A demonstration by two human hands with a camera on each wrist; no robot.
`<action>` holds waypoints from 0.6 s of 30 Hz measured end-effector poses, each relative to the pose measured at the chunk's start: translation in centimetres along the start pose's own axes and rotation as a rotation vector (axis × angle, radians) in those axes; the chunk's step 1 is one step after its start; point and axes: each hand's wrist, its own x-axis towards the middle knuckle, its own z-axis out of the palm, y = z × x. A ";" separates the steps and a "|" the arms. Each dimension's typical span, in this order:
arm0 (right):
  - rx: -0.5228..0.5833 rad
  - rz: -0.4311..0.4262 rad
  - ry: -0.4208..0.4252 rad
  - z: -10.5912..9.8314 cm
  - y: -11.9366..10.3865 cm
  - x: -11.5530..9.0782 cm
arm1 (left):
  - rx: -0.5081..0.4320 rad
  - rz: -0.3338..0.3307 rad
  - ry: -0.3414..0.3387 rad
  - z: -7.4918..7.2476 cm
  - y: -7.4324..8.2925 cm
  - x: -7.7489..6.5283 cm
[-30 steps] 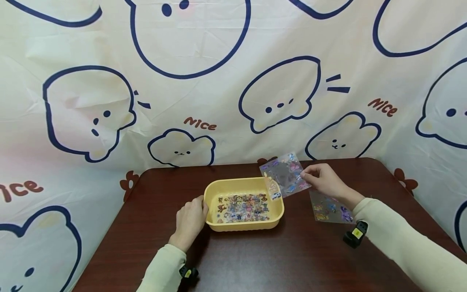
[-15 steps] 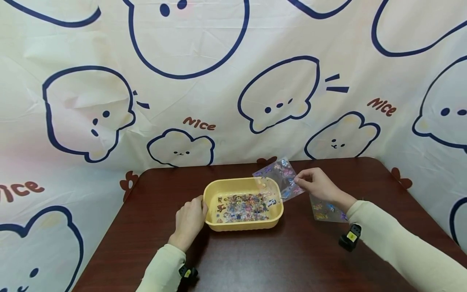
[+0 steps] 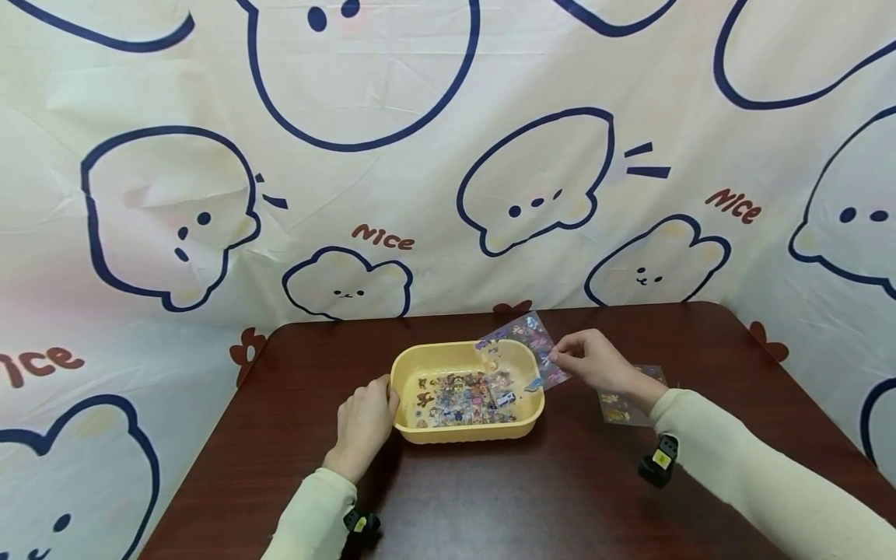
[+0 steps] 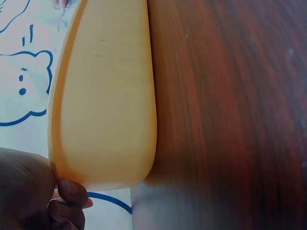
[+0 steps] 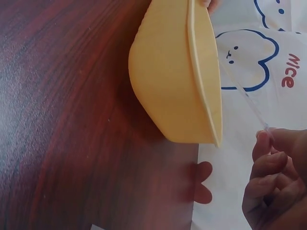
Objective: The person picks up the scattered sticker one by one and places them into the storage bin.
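Note:
A yellow plastic basin (image 3: 437, 356) stands on the table, with many small colourful cartoon stickers (image 3: 463, 400) spread over its bottom. My left hand (image 3: 365, 424) grips the basin's left end; the left wrist view shows fingers (image 4: 72, 191) curled at its rim. A clear sticker sheet (image 3: 528, 336) with purple and pink figures is pinched at its right edge by thumb and fingertips of my right hand (image 3: 595, 359). The sheet slants over the basin's right end, its lower left part reaching over the inside. Edge-on, the sheet (image 5: 247, 98) is a thin line in the right wrist view.
Another clear sticker sheet (image 3: 621, 411) lies on the table under the right forearm, partly covered by it. The dark brown wooden table (image 3: 462, 498) meets a white cartoon-printed cloth (image 3: 434, 187) behind. Each wrist wears a small black camera (image 3: 658, 463).
My right hand has moved left and slightly down, bringing the pinched sticker sheet further over the basin. More of the second sheet's far edge shows. The left hand and basin have stayed put.

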 end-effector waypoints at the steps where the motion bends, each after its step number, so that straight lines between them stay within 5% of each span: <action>1: 0.002 0.000 -0.004 0.2 0.0 0.0 | 0.001 0.000 0.000 0.0 0.0 0.0; 18: 0.046 0.077 -0.032 2.9 -0.6 0.5 | -0.003 0.002 0.015 -0.1 -0.1 -0.1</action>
